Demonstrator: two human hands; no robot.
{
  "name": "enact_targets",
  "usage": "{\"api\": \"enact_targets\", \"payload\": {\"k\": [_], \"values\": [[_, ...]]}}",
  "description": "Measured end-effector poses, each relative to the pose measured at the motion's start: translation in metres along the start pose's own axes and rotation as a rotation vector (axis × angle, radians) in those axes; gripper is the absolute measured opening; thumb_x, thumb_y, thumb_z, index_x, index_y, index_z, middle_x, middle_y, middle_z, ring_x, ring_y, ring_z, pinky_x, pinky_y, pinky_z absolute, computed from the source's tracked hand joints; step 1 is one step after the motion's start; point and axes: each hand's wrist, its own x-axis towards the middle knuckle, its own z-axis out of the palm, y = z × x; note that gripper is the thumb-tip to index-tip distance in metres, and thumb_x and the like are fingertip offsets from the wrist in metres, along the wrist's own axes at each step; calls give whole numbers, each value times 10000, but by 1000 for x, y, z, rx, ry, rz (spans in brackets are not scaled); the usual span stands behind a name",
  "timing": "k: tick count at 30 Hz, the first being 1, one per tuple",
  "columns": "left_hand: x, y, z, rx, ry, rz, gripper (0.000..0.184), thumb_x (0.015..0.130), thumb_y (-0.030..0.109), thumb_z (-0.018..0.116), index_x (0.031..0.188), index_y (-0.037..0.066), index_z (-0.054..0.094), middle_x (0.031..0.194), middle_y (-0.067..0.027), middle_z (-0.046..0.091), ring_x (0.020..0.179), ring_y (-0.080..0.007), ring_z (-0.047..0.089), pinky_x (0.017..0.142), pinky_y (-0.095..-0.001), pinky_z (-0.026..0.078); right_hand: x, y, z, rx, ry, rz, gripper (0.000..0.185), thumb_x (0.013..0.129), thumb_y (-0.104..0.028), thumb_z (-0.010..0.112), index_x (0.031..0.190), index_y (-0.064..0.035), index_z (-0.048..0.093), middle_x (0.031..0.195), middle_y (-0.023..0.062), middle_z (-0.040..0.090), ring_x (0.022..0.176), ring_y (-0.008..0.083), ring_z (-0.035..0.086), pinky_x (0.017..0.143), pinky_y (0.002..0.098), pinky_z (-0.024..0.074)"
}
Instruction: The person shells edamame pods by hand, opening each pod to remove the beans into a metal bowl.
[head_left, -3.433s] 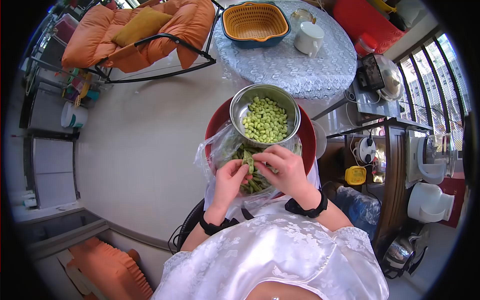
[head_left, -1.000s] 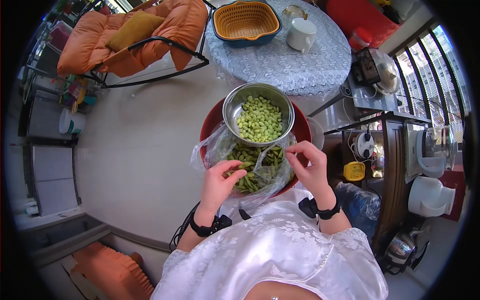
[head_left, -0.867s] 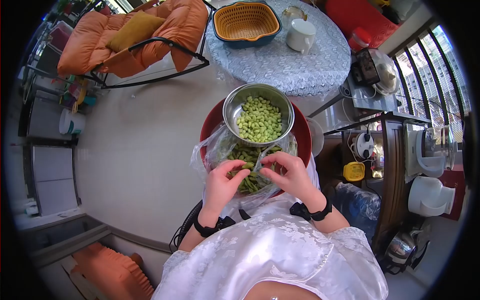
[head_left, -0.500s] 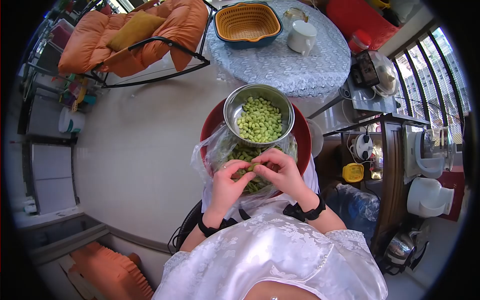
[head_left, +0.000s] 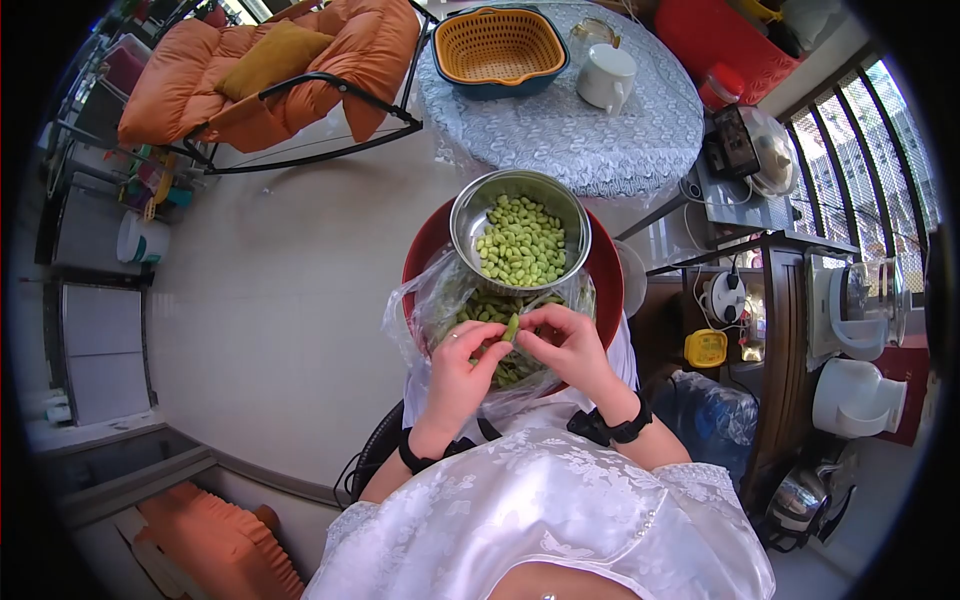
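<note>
A green bean pod stands nearly upright between my two hands. My left hand pinches it between thumb and fingertips. From the other side, the thumb and fingers of my right hand close on the same pod. Under my hands, more green pods lie in a clear plastic bag, partly hidden by my fingers. Just beyond, a steel bowl holds many shelled light-green beans. Both bag and bowl rest in a red basin at my lap.
A table with a patterned cloth stands ahead, carrying a yellow-and-blue basket, a white mug and a glass jar. An orange rocking chair is at the upper left. A wooden cabinet stands on the right.
The pod now shows more plainly, standing up between my fingertips. My right fingers have drawn slightly back to the right from my left. Bowl and basin look the same.
</note>
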Motion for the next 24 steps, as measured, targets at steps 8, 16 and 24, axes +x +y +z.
{"api": "enact_targets", "payload": {"k": [8,16,24], "values": [[-2,5,4,203,58,119,154,837,70,747,957,-6,688,906,-143,678,806,-332,656,671,-392,527,-1,4,2,-48,0,-16,155,852,-105,769,930,21,721,783,-21,618,627,19,497,551,205,394],[-3,5,9,367,92,243,178,851,67,714,1009,0,666,937,-159,672,871,-370,651,748,-451,519,-1,9,7,72,13,46,100,868,-75,741,860,-2,673,704,-77,586,613,-13,469,534,180,369],[-6,5,16,457,121,290,220,839,12,685,1056,-10,654,1014,-182,671,943,-396,642,814,-470,516,-1,9,11,151,30,50,84,864,-41,707,840,-23,628,696,-92,546,603,-22,420,525,176,327]]}}
